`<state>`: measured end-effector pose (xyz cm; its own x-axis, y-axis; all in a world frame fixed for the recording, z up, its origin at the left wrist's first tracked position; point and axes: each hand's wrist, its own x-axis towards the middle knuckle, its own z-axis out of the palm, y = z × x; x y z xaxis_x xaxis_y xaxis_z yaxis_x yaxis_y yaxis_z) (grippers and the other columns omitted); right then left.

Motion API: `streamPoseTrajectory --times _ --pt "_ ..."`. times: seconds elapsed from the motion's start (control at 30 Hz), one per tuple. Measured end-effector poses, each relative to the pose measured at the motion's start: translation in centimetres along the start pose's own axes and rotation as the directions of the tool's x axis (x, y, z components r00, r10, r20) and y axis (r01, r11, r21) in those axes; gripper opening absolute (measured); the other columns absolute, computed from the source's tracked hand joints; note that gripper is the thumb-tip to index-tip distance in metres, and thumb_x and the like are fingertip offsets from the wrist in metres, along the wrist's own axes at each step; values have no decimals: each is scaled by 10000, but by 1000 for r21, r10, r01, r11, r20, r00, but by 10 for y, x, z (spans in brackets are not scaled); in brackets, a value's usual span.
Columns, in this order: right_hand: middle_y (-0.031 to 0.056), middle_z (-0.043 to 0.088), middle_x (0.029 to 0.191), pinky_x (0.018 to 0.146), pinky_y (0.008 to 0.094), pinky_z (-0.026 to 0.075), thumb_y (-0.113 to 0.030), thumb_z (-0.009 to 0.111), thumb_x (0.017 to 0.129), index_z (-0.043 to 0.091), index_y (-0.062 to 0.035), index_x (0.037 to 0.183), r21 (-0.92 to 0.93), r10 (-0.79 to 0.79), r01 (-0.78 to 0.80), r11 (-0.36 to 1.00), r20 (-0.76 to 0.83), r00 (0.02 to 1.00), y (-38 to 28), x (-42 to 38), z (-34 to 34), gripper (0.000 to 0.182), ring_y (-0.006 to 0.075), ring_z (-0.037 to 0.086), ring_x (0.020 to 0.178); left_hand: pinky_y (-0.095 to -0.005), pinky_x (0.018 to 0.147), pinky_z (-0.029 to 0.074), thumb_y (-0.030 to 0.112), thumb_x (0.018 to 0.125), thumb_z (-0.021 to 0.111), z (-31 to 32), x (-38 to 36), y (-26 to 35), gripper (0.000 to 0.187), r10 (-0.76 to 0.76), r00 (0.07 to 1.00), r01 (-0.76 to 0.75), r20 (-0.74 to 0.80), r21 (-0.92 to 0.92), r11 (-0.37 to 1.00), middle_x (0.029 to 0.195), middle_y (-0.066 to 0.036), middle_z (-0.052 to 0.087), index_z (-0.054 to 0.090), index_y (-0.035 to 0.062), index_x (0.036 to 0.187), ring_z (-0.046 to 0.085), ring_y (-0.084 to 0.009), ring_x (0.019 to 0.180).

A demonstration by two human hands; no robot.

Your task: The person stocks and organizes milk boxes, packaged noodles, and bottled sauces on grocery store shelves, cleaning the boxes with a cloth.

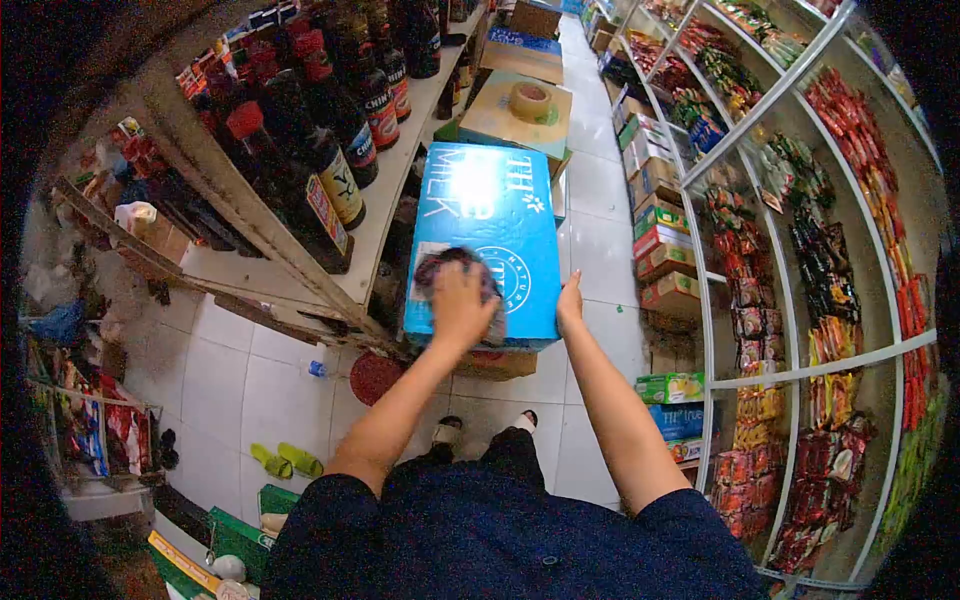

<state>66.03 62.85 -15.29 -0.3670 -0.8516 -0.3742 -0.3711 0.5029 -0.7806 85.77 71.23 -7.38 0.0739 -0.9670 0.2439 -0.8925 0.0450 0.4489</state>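
A blue cardboard milk box [520, 215] with white "TH" and "MILK" lettering stands in front of me, its shiny top facing up. My left hand [462, 305] presses a dark, crumpled cloth [438, 268] onto the near left part of that top. The cloth looks slightly blurred, with my fingers bent over it. Against the box's near right edge, my right hand [570, 303] holds the side, fingers pointing forward and partly hidden. Under the blue box, part of a brown carton [495, 366] shows.
Shelves of dark sauce bottles [335, 180] stand on the left. Behind the box, a roll of tape [530, 98] lies on a brown carton [495, 105]. Glass-fronted shelves with hanging packets [755, 345] line the right. Green slippers [287, 460] and a red stool [378, 379] are on the floor.
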Motion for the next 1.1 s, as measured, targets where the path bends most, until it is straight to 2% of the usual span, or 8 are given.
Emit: streamPoseTrajectory --times 0.07,0.17,0.4,0.47,0.57,0.8,1.03,1.1 --pt "215 584 909 790 406 418 -580 168 848 573 57 916 472 150 -187 861 116 982 6 1 3 757 296 552 875 -471 962 257 336 666 642 19 1 36 591 177 983 -173 40 -94 980 1191 -227 386 443 67 1154 336 -379 1140" --pt "166 587 859 764 384 429 -586 172 848 563 40 907 627 232 -242 740 98 968 6 -8 -2 740 235 548 821 -461 951 277 322 648 663 54 14 48 574 313 950 -313 -26 -132 940 1176 -205 407 469 92 1137 356 -367 1124" --pt "260 549 990 828 459 371 -483 218 879 561 20 977 -154 -272 270 950 8 962 -15 -23 -3 617 412 508 939 -450 748 369 248 641 604 31 131 -45 362 34 979 -33 -201 10 999 912 -175 485 526 75 949 451 -340 881" --pt "257 548 997 831 459 371 -480 224 879 563 13 983 -143 -222 224 964 28 975 -22 -28 -4 607 412 506 947 -463 861 339 348 701 585 58 154 -86 442 -34 908 138 -418 221 965 1052 -187 463 495 82 1042 409 -353 1016" --pt "255 542 1019 838 463 370 -479 230 878 556 -1 1008 -112 -169 178 978 80 982 -18 -26 -5 593 411 500 966 -480 903 299 372 713 570 57 184 -60 463 -109 942 208 -316 299 931 1110 -189 448 495 84 1068 391 -349 1065" --pt "260 554 970 809 443 386 -448 251 894 550 14 981 -185 -100 106 977 41 994 -36 -40 -14 557 412 508 939 -502 959 233 428 679 587 140 225 42 529 192 969 -172 -156 134 976 1185 -176 416 507 147 1120 351 -349 1127" --pt "282 547 955 796 453 386 -487 261 879 560 9 963 -91 -71 78 993 71 995 -37 -43 -13 585 416 509 937 -445 829 348 419 734 529 101 284 -51 454 80 990 -46 -118 266 963 1022 -150 519 519 120 1076 448 -319 1007" --pt "281 544 969 803 449 383 -483 259 880 554 17 968 -96 -91 98 991 69 993 -42 -46 -16 587 411 507 948 -455 877 329 447 751 514 112 287 -91 508 116 936 21 -331 384 923 1069 -168 493 477 127 1144 426 -320 1046"
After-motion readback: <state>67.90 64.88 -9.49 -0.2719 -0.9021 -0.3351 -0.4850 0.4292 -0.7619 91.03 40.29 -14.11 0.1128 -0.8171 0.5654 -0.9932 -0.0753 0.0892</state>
